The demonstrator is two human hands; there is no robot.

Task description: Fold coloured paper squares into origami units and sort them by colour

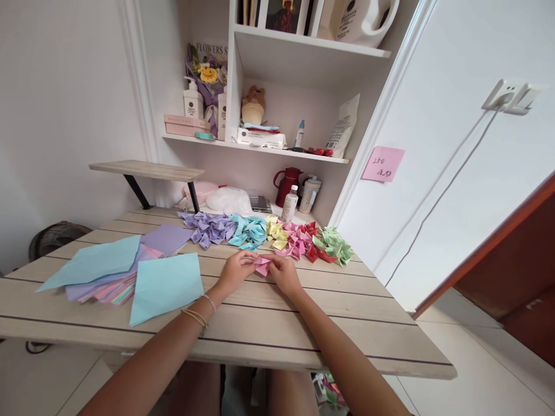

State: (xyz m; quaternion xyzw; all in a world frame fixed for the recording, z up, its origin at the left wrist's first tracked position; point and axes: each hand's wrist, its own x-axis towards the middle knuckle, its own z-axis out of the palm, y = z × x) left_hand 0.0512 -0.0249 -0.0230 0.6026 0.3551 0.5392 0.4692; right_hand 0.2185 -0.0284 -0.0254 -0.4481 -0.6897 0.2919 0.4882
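In the head view, a pink folded paper (262, 266) sits between the person's two hands, just above or on the slatted table (269, 323); which of the two cannot be told. The left hand (237, 268), at nine o'clock of it, pinches its near edge between thumb and fingers; the right hand (283, 273), at three o'clock, grips the opposite side likewise. Counting from that paper, purple folded pieces (212, 229) lie at ten o'clock, light blue ones (248, 232) at eleven, yellow ones (277, 234) at one and pink ones (297, 241) at two; green ones (336, 247) lie between two and three. Toward nine, a light blue sheet (167, 284) lies flat.
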